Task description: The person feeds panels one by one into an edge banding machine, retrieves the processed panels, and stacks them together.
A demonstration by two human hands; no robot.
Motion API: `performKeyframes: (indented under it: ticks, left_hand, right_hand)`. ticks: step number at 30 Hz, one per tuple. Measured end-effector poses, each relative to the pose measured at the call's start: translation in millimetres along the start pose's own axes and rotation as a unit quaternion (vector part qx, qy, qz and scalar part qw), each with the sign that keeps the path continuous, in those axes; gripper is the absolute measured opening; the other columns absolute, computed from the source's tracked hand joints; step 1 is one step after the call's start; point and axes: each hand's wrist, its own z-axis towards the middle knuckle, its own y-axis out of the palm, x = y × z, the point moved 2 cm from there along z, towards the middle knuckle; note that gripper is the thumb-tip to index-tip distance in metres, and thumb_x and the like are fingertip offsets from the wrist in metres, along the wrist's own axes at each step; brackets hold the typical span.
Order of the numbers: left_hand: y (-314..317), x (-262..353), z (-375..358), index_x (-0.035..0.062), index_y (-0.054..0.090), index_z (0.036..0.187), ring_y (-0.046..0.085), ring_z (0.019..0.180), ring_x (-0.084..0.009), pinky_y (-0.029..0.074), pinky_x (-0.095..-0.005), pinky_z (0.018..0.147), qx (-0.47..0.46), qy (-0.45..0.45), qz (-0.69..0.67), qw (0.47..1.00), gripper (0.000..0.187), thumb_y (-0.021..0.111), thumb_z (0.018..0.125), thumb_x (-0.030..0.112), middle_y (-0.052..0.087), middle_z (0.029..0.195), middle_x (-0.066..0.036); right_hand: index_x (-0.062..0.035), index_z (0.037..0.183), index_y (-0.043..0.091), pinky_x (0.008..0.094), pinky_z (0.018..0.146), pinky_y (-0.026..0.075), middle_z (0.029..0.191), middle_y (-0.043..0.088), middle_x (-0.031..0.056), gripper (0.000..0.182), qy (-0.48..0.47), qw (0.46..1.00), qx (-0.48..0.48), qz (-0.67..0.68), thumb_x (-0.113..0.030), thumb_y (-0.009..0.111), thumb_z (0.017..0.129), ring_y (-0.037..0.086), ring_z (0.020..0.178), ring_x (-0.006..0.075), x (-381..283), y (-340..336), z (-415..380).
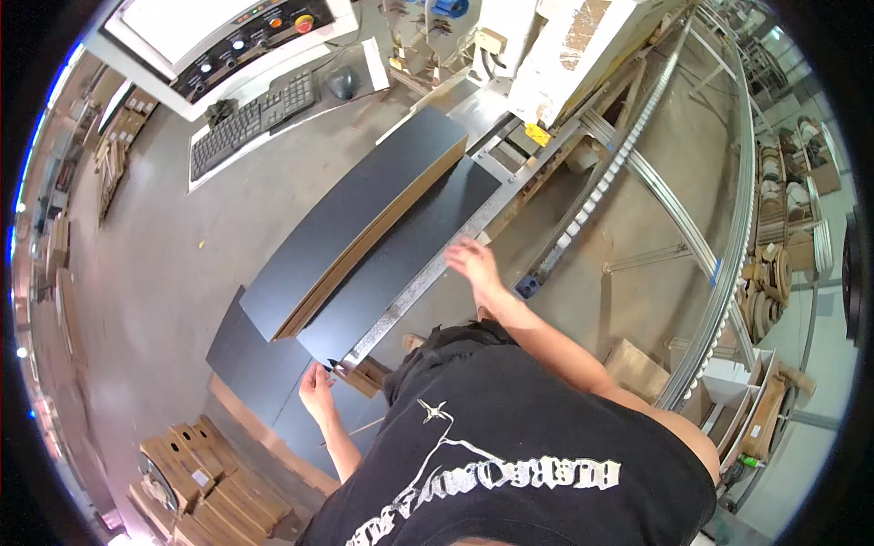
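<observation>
Hands (318, 389) on dark panel (401, 259)

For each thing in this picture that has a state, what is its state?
Left hand: at the near corner of the lower black panel, grip unclear.
Right hand: open, fingers spread above the metal rail.
Upper black panel: lying flat, stacked on the lower one.
Keyboard: unused.

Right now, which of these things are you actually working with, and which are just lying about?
In hand:
- left hand at the near corner of the lower dark panel
- right hand over the metal rail
- stack of dark panels lying on top

Lying about:
- keyboard
- mouse
- control panel
- cardboard boxes
</observation>
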Motion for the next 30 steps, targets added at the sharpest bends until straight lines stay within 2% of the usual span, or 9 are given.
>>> performKeyframes:
  ticks: [3, 6, 12, 18, 21, 25, 26, 29, 30]
  left_hand:
    - [2.2, 9.2, 2.0, -0.0072, 0.068, 0.104, 0.061, 0.068, -0.0133, 0.052, -0.0276, 0.061, -0.014, 0.006, 0.022, 1.0, 0.033, 0.064, 0.092, 0.023, 0.065, 0.077, -0.008]
    - [-1.5, 8.9, 9.4, -0.0065, 0.069, 0.097, 0.061, 0.065, -0.014, 0.052, -0.0281, 0.06, -0.024, -0.01, 0.048, 0.999, 0.031, 0.064, 0.092, 0.024, 0.064, 0.073, -0.008]
    - [2.7, 18.1, 17.3, -0.0043, 0.067, 0.085, 0.061, 0.064, -0.0138, 0.051, -0.0275, 0.06, -0.052, -0.062, 0.028, 0.996, 0.028, 0.063, 0.091, 0.022, 0.064, 0.071, -0.007]
    - [20.0, 38.8, 19.4, -0.0031, 0.064, 0.081, 0.062, 0.064, -0.0148, 0.051, -0.0259, 0.062, -0.105, -0.117, -0.023, 0.987, 0.026, 0.064, 0.09, 0.021, 0.064, 0.072, -0.008]
    - [39.2, 60.9, 12.7, -0.0063, 0.064, 0.085, 0.064, 0.064, -0.0176, 0.052, -0.0261, 0.061, -0.136, -0.129, -0.066, 0.98, 0.024, 0.064, 0.09, 0.017, 0.065, 0.074, -0.011]
    - [71.9, 79.6, 9.5, -0.0106, 0.062, 0.093, 0.065, 0.065, -0.0201, 0.055, -0.0273, 0.061, -0.167, -0.146, -0.115, 0.968, 0.023, 0.063, 0.09, 0.012, 0.065, 0.077, -0.014]
    - [79.2, 78.7, 11.1, -0.0107, 0.062, 0.094, 0.065, 0.065, -0.0205, 0.055, -0.0272, 0.062, -0.175, -0.156, -0.126, 0.964, 0.023, 0.063, 0.089, 0.012, 0.065, 0.078, -0.014]
    - [104.6, 91.2, 4.0, -0.01, 0.061, 0.1, 0.065, 0.075, -0.0234, 0.057, -0.0306, 0.068, -0.192, -0.19, -0.155, 0.95, 0.025, 0.063, 0.089, 0.012, 0.063, 0.085, -0.015]
    - [112.2, 89.3, 4.5, -0.0097, 0.06, 0.102, 0.065, 0.077, -0.024, 0.057, -0.0318, 0.07, -0.201, -0.2, -0.176, 0.943, 0.026, 0.063, 0.089, 0.013, 0.063, 0.087, -0.016]
  right_hand:
    - [0.0076, 0.137, 0.04, 0.0316, 0.087, 0.052, 0.113, 0.059, 0.0152, 0.056, 0.033, 0.999, 0.002, 0.005, 0.0, 0.056, 0.084, 0.062, 0.096, 0.0221, 13.9, 29.7, -16.6]
    - [0.0074, 0.122, 0.052, 0.0272, 0.077, 0.048, 0.102, 0.06, 0.0121, 0.042, 0.017, 0.998, 0.044, -0.03, -0.001, 0.056, 0.081, 0.059, 0.083, 0.0165, 19.6, 35.5, -11.1]
    - [0.0113, 0.132, 0.042, 0.0339, 0.09, 0.05, 0.097, 0.059, 0.0099, 0.049, 0.039, 0.992, -0.024, -0.118, -0.004, 0.053, 0.086, 0.061, 0.089, 0.0194, 13.1, 27.4, 4.6]
    - [0.0098, 0.114, 0.051, 0.0326, 0.09, 0.05, 0.09, 0.058, 0.0082, 0.036, 0.05, 0.993, -0.018, -0.105, -0.002, 0.055, 0.081, 0.06, 0.087, 0.0191, -2.6, 13.3, 23.7]
    - [-0.0037, 0.068, 0.051, 0.0291, 0.061, 0.038, 0.068, 0.051, 0.0025, 0.006, 0.011, 0.997, 0.077, -0.023, -0.002, 0.052, 0.074, 0.047, 0.066, 0.0129, -31.1, 20.0, 20.3]
    - [-0.0043, 0.066, 0.049, 0.0288, 0.062, 0.04, 0.068, 0.052, 0.0028, 0.009, -0.024, 0.997, 0.076, -0.024, -0.001, 0.051, 0.074, 0.048, 0.065, 0.0134, -54.6, -1.0, 41.2]
    - [-0.0012, 0.078, 0.055, 0.0292, 0.067, 0.045, 0.071, 0.053, 0.0038, 0.005, -0.022, 0.997, 0.077, 0.015, -0.001, 0.051, 0.074, 0.051, 0.066, 0.0153, -63.9, -3.4, 40.7]
    - [0.0134, 0.128, 0.044, 0.038, 0.098, 0.05, 0.117, 0.056, 0.0231, 0.056, 0.007, 0.997, 0.082, 0.005, 0.005, 0.047, 0.072, 0.059, 0.106, 0.0305, -85.0, -18.8, 51.6]
    - [0.0132, 0.127, 0.045, 0.0384, 0.098, 0.05, 0.118, 0.056, 0.0238, 0.056, -0.009, 0.996, 0.091, 0.019, 0.005, 0.047, 0.072, 0.059, 0.107, 0.0313, -84.4, -25.2, 60.1]
